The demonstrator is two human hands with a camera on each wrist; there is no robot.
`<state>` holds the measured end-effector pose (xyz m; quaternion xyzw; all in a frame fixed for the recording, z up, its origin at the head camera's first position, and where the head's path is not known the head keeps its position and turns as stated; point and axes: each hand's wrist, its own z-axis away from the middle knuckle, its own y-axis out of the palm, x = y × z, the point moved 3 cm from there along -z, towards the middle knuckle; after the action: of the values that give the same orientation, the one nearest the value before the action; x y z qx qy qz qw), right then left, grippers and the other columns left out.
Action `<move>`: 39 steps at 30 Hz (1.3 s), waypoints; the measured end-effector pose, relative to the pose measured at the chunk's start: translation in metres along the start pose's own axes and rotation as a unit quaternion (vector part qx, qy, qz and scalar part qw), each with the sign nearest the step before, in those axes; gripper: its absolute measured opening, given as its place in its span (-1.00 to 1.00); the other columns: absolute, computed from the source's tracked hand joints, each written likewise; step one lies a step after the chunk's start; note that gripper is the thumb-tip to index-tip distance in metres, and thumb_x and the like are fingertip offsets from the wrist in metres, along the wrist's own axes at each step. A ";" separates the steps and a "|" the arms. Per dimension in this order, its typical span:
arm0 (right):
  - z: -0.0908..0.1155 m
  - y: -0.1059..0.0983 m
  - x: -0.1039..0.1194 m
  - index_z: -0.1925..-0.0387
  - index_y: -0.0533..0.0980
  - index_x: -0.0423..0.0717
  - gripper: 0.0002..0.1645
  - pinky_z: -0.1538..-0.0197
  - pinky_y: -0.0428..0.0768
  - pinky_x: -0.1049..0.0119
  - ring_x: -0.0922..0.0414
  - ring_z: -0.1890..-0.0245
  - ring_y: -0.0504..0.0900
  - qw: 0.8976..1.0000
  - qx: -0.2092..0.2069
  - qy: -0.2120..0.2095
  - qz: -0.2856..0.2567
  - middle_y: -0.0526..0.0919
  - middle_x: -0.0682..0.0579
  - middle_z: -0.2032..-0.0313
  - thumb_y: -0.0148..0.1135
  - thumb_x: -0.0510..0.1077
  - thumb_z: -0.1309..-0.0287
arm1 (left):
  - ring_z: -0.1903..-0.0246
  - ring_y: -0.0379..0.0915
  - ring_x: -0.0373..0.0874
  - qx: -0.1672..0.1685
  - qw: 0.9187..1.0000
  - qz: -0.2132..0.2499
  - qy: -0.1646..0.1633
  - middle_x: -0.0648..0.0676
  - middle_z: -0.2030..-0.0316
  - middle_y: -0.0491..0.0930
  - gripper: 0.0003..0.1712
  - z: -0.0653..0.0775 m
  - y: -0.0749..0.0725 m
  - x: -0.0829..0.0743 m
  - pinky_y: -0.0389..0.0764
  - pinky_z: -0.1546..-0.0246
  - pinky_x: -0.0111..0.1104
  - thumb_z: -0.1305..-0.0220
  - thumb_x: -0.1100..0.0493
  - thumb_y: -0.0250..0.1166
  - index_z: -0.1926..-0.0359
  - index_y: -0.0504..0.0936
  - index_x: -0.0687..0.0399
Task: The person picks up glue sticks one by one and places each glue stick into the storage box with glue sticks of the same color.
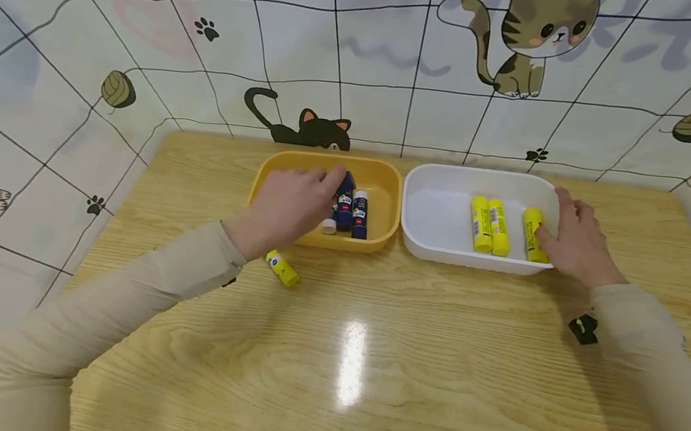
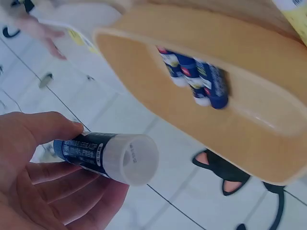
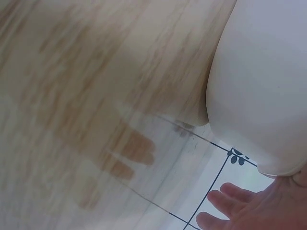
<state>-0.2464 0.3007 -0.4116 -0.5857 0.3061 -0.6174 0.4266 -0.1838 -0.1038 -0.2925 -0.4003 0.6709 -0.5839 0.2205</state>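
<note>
My left hand (image 1: pixel 291 200) is above the yellow tub (image 1: pixel 389 207). It holds a dark blue glue stick (image 2: pixel 86 152) between thumb and fingers, its pale hollow end pointing away from the palm. Inside the tub lie three more dark blue glue sticks (image 2: pixel 211 86), side by side. On the right, my right hand (image 1: pixel 583 241) rests over the end rim of the white tub (image 1: pixel 428 242). Its thumb is inside by a yellow glue stick (image 1: pixel 533 231); the fingers extend loosely outside the wall. Two other yellow glue sticks (image 1: pixel 488 224) lie together in the white tub.
Below the yellow tub, a yellow glue stick (image 1: pixel 283 270) lies on the wooden table (image 1: pixel 429 374), partly hidden by the left wrist. The two tubs stand side by side near the back wall (image 1: pixel 373 116), which has a cat-print covering. A small black object (image 1: pixel 584 329) shows under the right sleeve.
</note>
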 end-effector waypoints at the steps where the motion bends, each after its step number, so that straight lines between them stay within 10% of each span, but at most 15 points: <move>1: 0.000 0.000 0.000 -0.49 -0.36 -0.18 -0.09 -0.10 0.02 -0.53 -0.58 -0.21 -0.03 1.000 0.000 0.002 0.001 -0.20 -0.63 -0.31 -0.14 0.00 -0.37 | 0.71 0.32 -0.12 0.009 1.000 0.011 -0.012 0.09 0.50 0.51 -0.71 -0.001 0.001 0.005 0.39 0.76 -0.33 -0.25 0.22 0.27 0.05 0.47 0.24; 23: 0.001 -0.001 0.000 -0.48 -0.36 -0.26 -0.14 -0.22 -0.06 -0.43 -0.52 -0.30 -0.12 1.000 -0.007 -0.020 0.019 -0.18 -0.57 -0.35 -0.26 0.03 -0.40 | 0.54 0.50 0.02 0.139 0.977 0.073 -0.142 0.17 0.47 0.59 -0.42 -0.022 0.057 0.058 0.57 0.60 -0.19 -0.28 0.19 0.19 -0.29 0.33 0.25; 39: 0.002 0.000 0.001 -0.46 -0.30 -0.36 -0.18 -0.32 -0.29 -0.30 -0.44 -0.36 -0.18 0.997 -0.022 -0.046 0.052 -0.12 -0.52 -0.38 -0.41 0.07 -0.43 | 0.47 0.38 -0.05 0.298 0.926 0.076 -0.220 0.06 0.44 0.49 -0.85 -0.028 0.093 0.064 0.45 0.44 -0.21 -0.27 0.22 0.16 0.45 0.54 0.10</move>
<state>-0.2447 0.2996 -0.4108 -0.6063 0.3290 -0.5600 0.4590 -0.2685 -0.1377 -0.3643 -0.3828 0.4289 -0.6357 0.5152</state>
